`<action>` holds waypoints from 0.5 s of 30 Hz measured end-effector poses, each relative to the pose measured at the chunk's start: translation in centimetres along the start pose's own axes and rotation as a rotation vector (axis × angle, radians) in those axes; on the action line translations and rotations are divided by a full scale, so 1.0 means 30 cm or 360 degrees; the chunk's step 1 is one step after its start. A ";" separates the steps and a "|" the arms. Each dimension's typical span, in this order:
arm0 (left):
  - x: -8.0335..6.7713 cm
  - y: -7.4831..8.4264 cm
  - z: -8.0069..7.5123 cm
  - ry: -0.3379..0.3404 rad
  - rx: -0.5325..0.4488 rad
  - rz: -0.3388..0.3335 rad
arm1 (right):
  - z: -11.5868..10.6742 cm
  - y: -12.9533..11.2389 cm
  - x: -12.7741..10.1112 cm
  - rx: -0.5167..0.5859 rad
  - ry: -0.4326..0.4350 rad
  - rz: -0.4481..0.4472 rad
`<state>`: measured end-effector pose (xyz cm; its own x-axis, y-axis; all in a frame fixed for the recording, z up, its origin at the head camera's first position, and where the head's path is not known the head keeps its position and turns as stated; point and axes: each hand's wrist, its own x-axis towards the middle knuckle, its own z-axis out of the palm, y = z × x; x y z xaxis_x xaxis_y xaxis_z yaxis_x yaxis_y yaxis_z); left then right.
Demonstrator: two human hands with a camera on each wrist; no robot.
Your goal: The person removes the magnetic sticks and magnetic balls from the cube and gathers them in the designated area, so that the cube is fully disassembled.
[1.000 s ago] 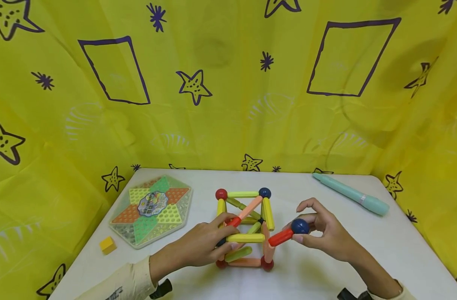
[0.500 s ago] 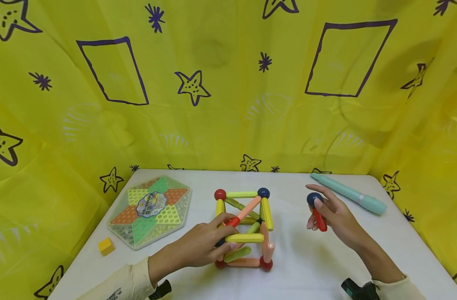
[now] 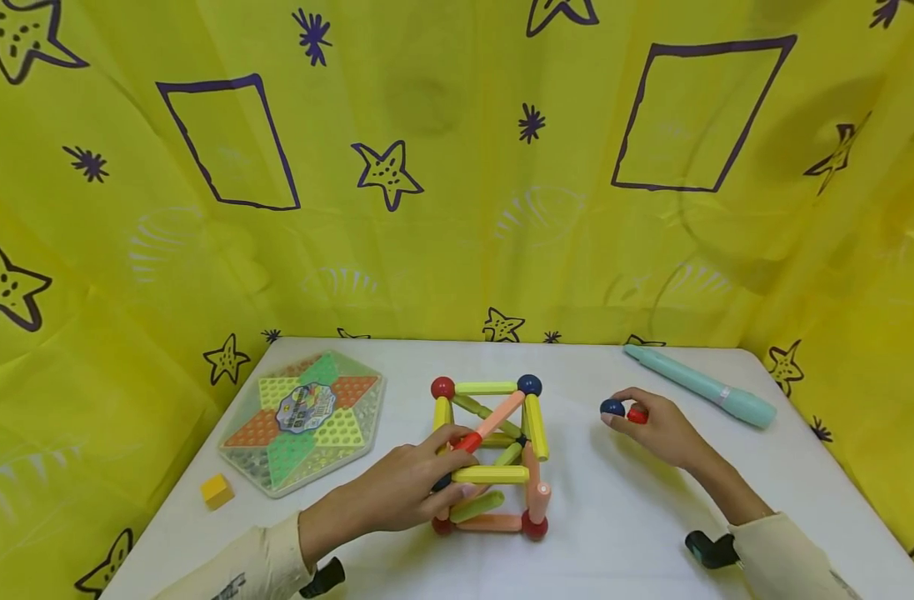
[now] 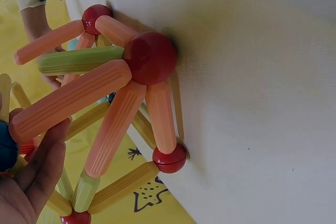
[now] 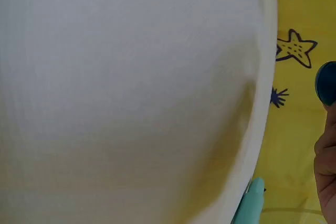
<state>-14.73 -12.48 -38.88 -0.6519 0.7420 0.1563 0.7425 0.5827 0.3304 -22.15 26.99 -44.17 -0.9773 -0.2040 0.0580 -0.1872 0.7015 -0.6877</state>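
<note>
R hand [image 3: 655, 427] lowered to table [image 3: 621, 533] | grips ball+stick [image 3: 623, 410] | L hand [image 3: 419, 487] holds cube [image 3: 494, 454]

Up close, the rod-and-ball frame [image 4: 110, 108] stood against the white tabletop [image 4: 252, 98], which ran up the right side of the view. A large red ball [image 4: 150, 57] joined several ridged rods: orange ones fanning down and left, and a green one [image 4: 79, 60] pointing left. Two smaller red balls [image 4: 169, 158] touched the table at other corners. The left hand [image 4: 29, 182] lay at the lower left, fingers straight along an orange rod [image 4: 68, 100], with a dark blue ball [image 4: 6, 145] beside the palm. Yellow rods crossed behind.
</note>
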 end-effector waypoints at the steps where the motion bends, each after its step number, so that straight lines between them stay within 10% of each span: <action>1: 0.001 0.000 -0.001 0.0000 0.0000 0.0000 | 0.006 0.005 0.009 -0.0082 0.0017 -0.0001; 15: 0.006 0.003 -0.001 -0.0048 -0.0037 -0.0041 | 0.085 0.015 0.102 -0.0474 -0.0155 0.0168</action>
<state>-14.79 -12.31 -38.80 -0.6658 0.7365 0.1196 0.7213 0.5943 0.3556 -24.96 24.95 -46.14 -0.9814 -0.1738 -0.0814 -0.1205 0.8881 -0.4436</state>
